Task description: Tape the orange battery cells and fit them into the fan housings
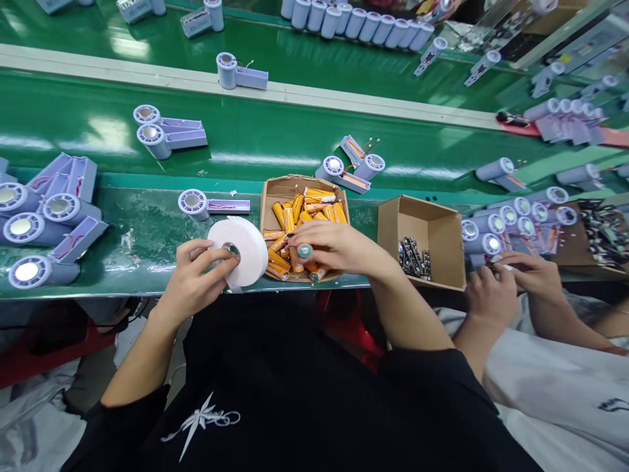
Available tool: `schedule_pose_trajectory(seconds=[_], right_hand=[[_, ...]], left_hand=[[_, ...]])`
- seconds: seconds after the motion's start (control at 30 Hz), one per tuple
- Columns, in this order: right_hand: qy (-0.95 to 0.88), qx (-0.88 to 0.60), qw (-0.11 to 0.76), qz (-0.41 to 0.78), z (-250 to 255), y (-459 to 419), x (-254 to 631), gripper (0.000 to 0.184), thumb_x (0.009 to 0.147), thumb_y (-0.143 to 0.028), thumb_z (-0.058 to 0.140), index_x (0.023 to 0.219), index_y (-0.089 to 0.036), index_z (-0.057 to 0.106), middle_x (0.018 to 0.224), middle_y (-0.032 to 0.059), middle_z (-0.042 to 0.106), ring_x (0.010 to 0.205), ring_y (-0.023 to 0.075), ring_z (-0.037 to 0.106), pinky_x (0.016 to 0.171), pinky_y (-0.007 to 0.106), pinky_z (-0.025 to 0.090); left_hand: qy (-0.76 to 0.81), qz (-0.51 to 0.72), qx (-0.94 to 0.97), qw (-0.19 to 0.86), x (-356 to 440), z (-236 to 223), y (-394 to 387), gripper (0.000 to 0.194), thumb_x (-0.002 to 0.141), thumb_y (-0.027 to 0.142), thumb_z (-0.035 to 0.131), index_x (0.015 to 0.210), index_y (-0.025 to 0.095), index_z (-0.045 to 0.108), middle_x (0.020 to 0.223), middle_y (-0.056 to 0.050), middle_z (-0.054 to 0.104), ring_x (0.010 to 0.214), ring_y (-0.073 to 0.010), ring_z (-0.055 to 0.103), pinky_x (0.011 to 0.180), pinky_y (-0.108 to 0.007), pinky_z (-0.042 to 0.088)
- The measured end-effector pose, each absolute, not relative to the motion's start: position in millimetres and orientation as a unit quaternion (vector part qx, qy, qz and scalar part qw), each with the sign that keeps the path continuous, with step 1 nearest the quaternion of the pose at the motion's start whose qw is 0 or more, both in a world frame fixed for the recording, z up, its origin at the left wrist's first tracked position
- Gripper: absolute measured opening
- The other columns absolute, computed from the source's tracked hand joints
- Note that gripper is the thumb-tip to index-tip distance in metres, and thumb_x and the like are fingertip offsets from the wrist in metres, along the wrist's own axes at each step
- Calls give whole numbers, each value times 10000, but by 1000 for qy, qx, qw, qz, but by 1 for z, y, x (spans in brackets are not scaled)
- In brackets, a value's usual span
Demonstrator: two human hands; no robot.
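Beside the box, left hand holds tape roll; over the box, right hand pinches a battery a loose grip could drop

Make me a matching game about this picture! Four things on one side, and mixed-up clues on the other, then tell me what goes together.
Things:
1. White roll
2. Orange cylinders
3. Small dark-and-silver parts
4. Black shirt

Clues:
A. In an open box farther right than the person's right hand
B. Has a white star-like design on it
C. Touched by the person's left hand
D. In the cardboard box beneath the person's right hand

Right pairs: 1-C, 2-D, 3-A, 4-B
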State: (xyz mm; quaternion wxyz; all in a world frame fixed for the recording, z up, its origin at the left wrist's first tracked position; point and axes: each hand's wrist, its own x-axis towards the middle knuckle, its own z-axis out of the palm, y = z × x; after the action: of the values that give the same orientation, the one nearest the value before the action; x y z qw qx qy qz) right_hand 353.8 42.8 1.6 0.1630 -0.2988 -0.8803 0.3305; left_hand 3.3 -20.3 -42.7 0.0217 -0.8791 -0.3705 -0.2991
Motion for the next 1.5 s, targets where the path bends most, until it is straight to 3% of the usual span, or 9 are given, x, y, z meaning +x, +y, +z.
schedule_pose_trajectory(seconds=[0.17, 0.53, 0.67, 0.8, 0.87, 1.07, 1.2, 1.4, 1.5], right_hand=[[-785, -429, 226, 384, 16, 20, 337, 164, 1060, -408, 658, 1050, -248, 693, 786, 4, 713, 694, 197, 612, 667, 314, 472], [-864, -378, 82, 321, 47, 28, 327, 79, 1025, -290, 676, 1001, -216, 694, 841, 24, 726, 699, 175, 596, 674, 302, 365], [-766, -397, 220, 455, 29, 23, 316, 231, 1003, -409, 758, 896, -221, 676, 738, -11, 686, 692, 176, 652, 705, 306, 501], [-494, -422, 524, 550, -9, -2, 277, 524, 897, -665, 844, 1175, -244, 702, 1094, 77, 827, 981, 271, 813, 905, 452, 686], [-423, -438, 588, 533, -20, -9, 266, 592, 865, -670, 876, 1246, -256, 692, 1222, 108, 825, 1096, 303, 821, 972, 508, 704], [-489, -471, 639, 361, -5, 34, 320, 664, 986, -719, 706, 1528, -358, 572, 1549, 80, 664, 1449, 352, 672, 1077, 509, 689], [-514, -481, 622, 344, -5, 37, 341, 748, 1002, -764, 639, 1639, -432, 427, 1565, 80, 652, 1447, 338, 678, 1050, 488, 704], [-458, -408, 596, 518, -34, 8, 323, 737, 752, -614, 997, 1271, -380, 529, 1093, 10, 867, 1069, 311, 857, 976, 524, 722], [-442, -347, 628, 539, -31, 9, 320, 683, 741, -466, 1042, 1130, -366, 490, 1017, -54, 875, 950, 269, 874, 947, 490, 731]], left_hand=[[-335, -232, -913, 7, 2, -36, -23, 618, 937, 20, 752, 1449, 366, 718, 1221, -10, 833, 1269, -244, 655, 1149, -409, 586], [-225, -195, -955, 15, 6, -4, -10, 596, 1018, 36, 658, 1499, 387, 648, 1222, 51, 770, 1078, -140, 733, 1278, -429, 553], [-238, -225, -945, 12, 7, 7, -10, 611, 1014, 51, 688, 1507, 411, 651, 1208, 48, 786, 987, -150, 695, 1214, -401, 578], [-291, -232, -927, 35, 15, 2, -22, 596, 1017, 116, 721, 1517, 431, 653, 1132, 34, 817, 846, -181, 635, 911, -377, 609], [-303, -258, -916, 56, 28, -5, -36, 456, 1028, 220, 748, 1461, 355, 701, 1041, 0, 813, 799, -195, 598, 747, -384, 546], [-182, -271, -945, -10, 49, -22, -77, 306, 1011, 152, 742, 1245, 342, 794, 1056, 15, 787, 912, -177, 599, 814, -340, 494], [-375, -196, -906, -17, -2, -47, -59, 376, 1001, 109, 684, 1345, 246, 751, 1182, -83, 797, 1101, -272, 623, 979, -440, 498], [-417, -155, -883, -148, -53, -56, -13, 408, 996, 407, 759, 1385, 288, 737, 1377, -93, 764, 1311, -343, 560, 1137, -549, 471], [-465, -189, -860, -97, -35, -45, 22, 322, 1046, 418, 687, 1312, 264, 781, 1329, -115, 783, 1306, -349, 591, 1148, -575, 468]])
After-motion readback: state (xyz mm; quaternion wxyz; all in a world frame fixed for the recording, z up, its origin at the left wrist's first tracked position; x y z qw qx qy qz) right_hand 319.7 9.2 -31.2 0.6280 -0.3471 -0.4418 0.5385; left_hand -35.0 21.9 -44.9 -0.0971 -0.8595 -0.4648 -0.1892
